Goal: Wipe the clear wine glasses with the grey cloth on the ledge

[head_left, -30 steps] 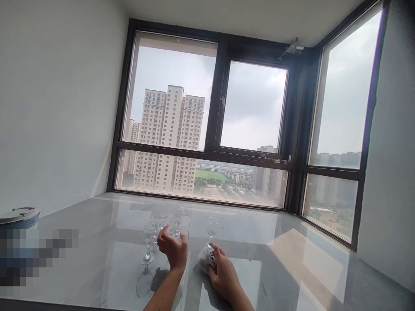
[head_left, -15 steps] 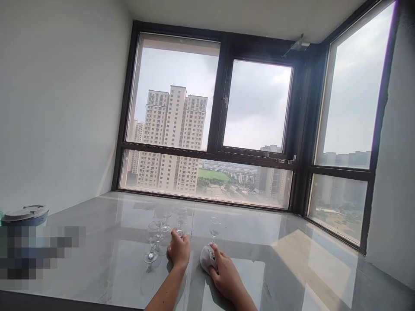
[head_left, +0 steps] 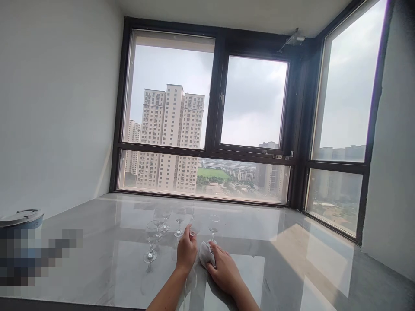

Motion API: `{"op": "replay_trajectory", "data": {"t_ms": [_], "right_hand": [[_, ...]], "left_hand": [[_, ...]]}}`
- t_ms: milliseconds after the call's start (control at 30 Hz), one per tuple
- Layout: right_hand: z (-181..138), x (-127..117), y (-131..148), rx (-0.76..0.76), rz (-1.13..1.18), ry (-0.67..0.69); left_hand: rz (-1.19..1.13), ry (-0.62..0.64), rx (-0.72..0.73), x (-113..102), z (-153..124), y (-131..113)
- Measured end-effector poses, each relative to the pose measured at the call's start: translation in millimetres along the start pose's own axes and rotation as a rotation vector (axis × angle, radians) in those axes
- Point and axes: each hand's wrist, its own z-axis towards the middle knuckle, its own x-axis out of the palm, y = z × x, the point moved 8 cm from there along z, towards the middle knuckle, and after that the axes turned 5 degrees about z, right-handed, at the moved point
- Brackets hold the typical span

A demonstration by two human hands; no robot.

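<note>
Stemmed glasses [head_left: 150, 256] obstructing left and ahead, open counter [head_left: 275, 276] right of both hands [head_left: 187, 252]

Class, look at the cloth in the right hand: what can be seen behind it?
Beyond the cloth, an upright stemmed glass shows its bowl and upper stem. Its foot cannot be made out, hidden behind the cloth and right hand.

Goblets [head_left: 150, 242]: clear, smooth glass. Cloth [head_left: 206, 255]: matt, crumpled fabric. Desk [head_left: 123, 268]: glossy, smooth, reflective. Left wall [head_left: 58, 103]: matt.
</note>
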Motion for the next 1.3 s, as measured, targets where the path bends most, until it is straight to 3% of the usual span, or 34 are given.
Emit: {"op": "replay_trajectory", "data": {"t_ms": [300, 667, 1033, 1300], "right_hand": [[14, -3, -28, 0.241, -0.096, -0.114], [23, -6, -42, 0.301, -0.117, -0.136], [8, -16, -21, 0.121, -0.093, -0.268], [-1, -25, -8, -0.112, 0.082, -0.488]], "left_hand": [[0.043, 0.123, -0.028, 7, -3, 1], [0.135, 0.159, -0.02, 7, -4, -3], [0.198, 0.26, -0.078, 9, -8, -3], [0.353, 0.383, 0.14, 23, -17, -20]]}}
